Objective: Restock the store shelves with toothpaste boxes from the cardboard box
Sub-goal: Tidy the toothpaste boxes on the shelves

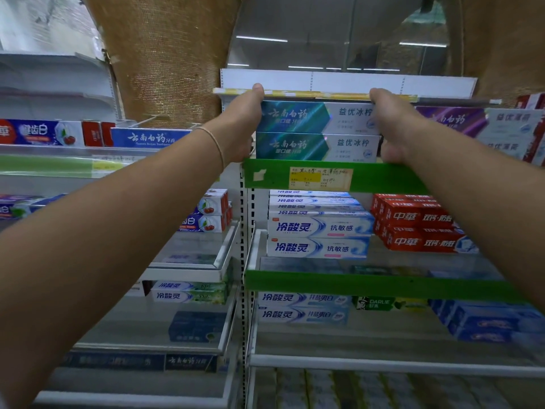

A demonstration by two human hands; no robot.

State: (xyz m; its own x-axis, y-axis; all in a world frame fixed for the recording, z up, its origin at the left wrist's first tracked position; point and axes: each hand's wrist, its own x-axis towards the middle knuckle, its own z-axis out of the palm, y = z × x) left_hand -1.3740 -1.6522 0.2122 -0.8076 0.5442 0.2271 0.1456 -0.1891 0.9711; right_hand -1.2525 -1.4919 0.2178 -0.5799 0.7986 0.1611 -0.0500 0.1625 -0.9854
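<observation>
My left hand [240, 128] and right hand [392, 125] clasp the ends of two stacked boxes [317, 131] on the upper shelf [383, 180].
Each box is teal-green fading to white, with Chinese lettering; purple boxes [460, 121] sit just beside.

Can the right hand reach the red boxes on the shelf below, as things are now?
Probably not at once: the right hand holds one end of the two stacked teal boxes with the left hand. Once it lets go, the red boxes lie open in front.
</observation>
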